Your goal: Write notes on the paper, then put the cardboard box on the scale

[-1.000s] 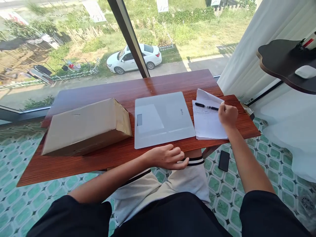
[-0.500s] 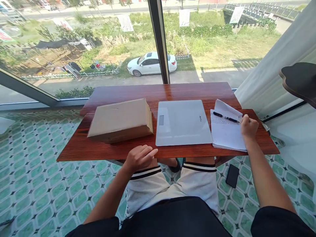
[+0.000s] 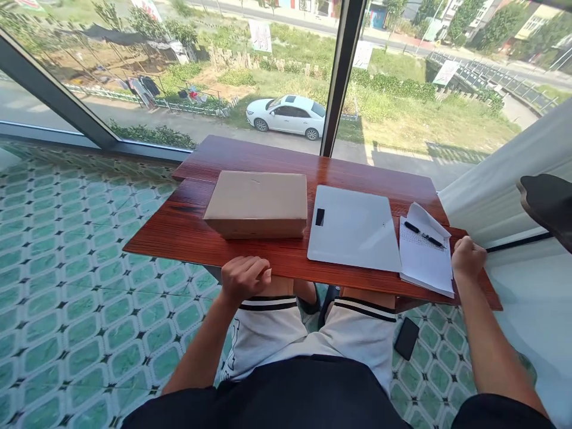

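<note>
My left hand (image 3: 243, 277) rests on the near edge of the red-brown wooden table (image 3: 179, 229), fingers curled, holding nothing. My right hand (image 3: 468, 258) lies as a loose fist on the table's right end, beside a stack of white paper (image 3: 424, 257) with a black pen (image 3: 423, 235) on top. A flat grey-white scale (image 3: 355, 228) with a small dark display sits in the middle. Left of it lies a closed brown cardboard box (image 3: 258, 201).
A black phone (image 3: 406, 338) lies on the green patterned tile floor under the table's right side. Large windows stand behind the table, with a dark vertical frame (image 3: 339, 71). A white curtain (image 3: 504, 179) hangs at right, beside a dark shelf (image 3: 547, 202).
The view swung left and back, so the table looks smaller. My left hand slid left along the near edge. My right hand moved off the paper to the table beside it.
</note>
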The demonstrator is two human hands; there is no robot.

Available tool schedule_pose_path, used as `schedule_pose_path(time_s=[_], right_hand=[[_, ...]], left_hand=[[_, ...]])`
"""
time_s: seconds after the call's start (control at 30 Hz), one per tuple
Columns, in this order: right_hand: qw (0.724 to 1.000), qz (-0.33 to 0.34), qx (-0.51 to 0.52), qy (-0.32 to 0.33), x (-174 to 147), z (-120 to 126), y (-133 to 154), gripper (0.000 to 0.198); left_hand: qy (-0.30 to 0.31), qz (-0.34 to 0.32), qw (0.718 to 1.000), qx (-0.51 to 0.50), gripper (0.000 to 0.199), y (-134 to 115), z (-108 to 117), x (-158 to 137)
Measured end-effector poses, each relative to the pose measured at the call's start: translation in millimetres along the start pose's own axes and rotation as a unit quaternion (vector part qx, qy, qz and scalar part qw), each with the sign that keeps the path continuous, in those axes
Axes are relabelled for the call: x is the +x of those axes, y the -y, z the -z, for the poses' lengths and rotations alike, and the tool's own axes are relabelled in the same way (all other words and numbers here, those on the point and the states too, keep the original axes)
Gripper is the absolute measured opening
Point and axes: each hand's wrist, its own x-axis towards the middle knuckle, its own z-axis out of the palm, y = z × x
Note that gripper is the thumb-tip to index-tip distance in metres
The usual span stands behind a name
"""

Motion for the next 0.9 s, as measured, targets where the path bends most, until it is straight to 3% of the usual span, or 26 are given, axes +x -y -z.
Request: schedule_pose_path(time_s=[0.07,0.17,0.3,0.43,0.53,0.7,0.8,0.9], right_hand=[[0.999,0.041,0.025,-0.012,-25,2,27,0.042],[0.987,0.125,0.093,0.027,-78,-8,72,0.049],[0.956,0.192,0.209,0.080,-153,-40,120,0.056],[0.898,0.258,0.327,0.143,-205,-70,155,0.055],[0.869,0.311,0.334,0.192,-225,-88,176,0.048],[0.872,0.326,0.300,0.210,-237,-114,197,0.019],[0.875,0.315,0.293,0.221,-240,-120,204,0.028],[0.876,0.264,0.299,0.269,-242,-120,213,0.046]], left_hand=[[0.004,0.036,0.999,-0.029,0.024,0,1,-6],[-0.002,0.112,0.991,-0.074,0.028,-2,2,-13],[-0.037,0.238,0.962,-0.128,0.036,1,3,-22],[-0.071,0.340,0.920,-0.183,0.039,7,6,-29],[-0.098,0.385,0.889,-0.229,0.037,9,6,-33],[-0.197,0.417,0.852,-0.247,0.018,11,5,-28],[-0.269,0.428,0.837,-0.211,0.029,18,7,-20],[-0.300,0.431,0.829,-0.193,0.048,30,12,-10]])
